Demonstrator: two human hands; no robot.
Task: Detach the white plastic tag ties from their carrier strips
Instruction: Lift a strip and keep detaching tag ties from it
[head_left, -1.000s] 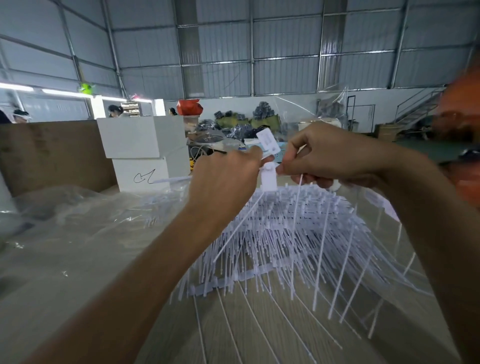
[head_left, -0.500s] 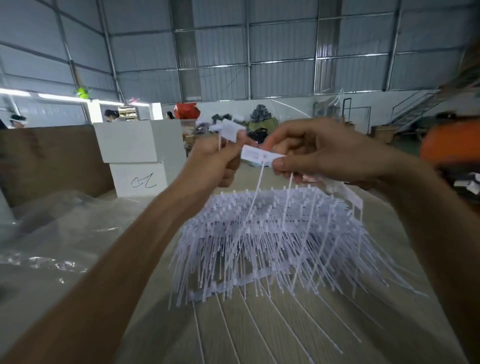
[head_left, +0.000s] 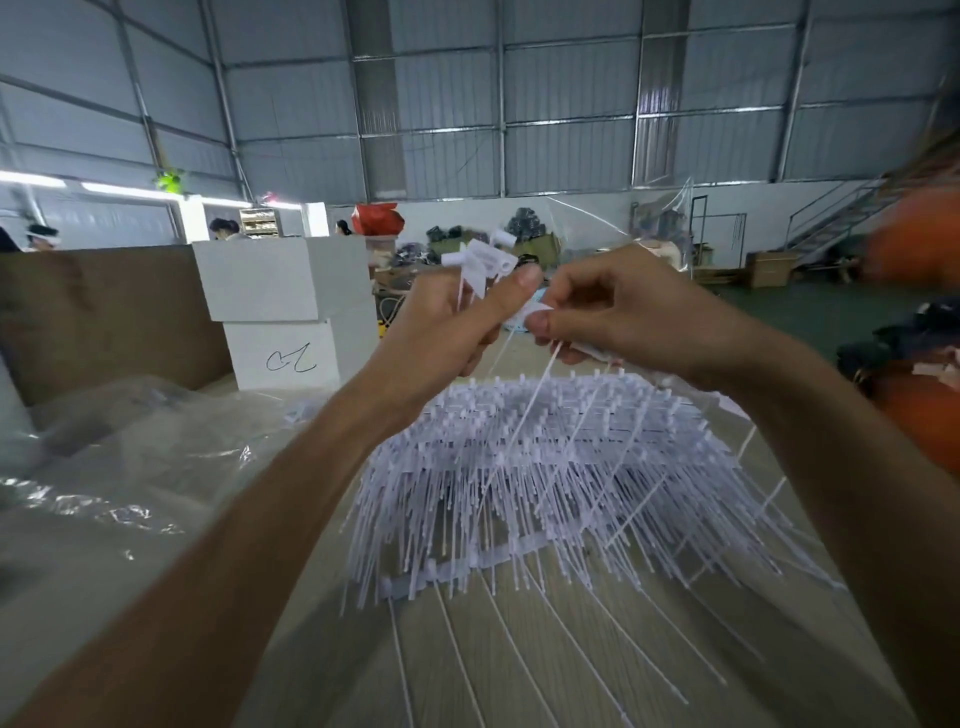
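Observation:
A thick mass of white plastic tag ties on their carrier strips (head_left: 545, 467) hangs in mid-air below both hands, its thin tails fanning downward. My left hand (head_left: 447, 327) grips a small bunch of detached tag ties (head_left: 483, 262), whose flat white heads stick up above the thumb. My right hand (head_left: 618, 312) pinches the flat head of one tag tie (head_left: 535, 312) between thumb and forefinger, and its tail runs down into the mass. The two hands nearly touch at the fingertips.
Clear plastic sheeting (head_left: 119, 467) lies crumpled at the left over the wooden work surface (head_left: 519, 665). Two stacked white boxes (head_left: 285, 312) stand behind it beside a brown board (head_left: 98, 317). Orange bags (head_left: 919, 244) sit at the right. People work in the far background.
Both hands have stayed raised close together. The right hand now pinches a tag head beside the left thumb, and the left hand's bunch of detached heads stands higher above its fingers.

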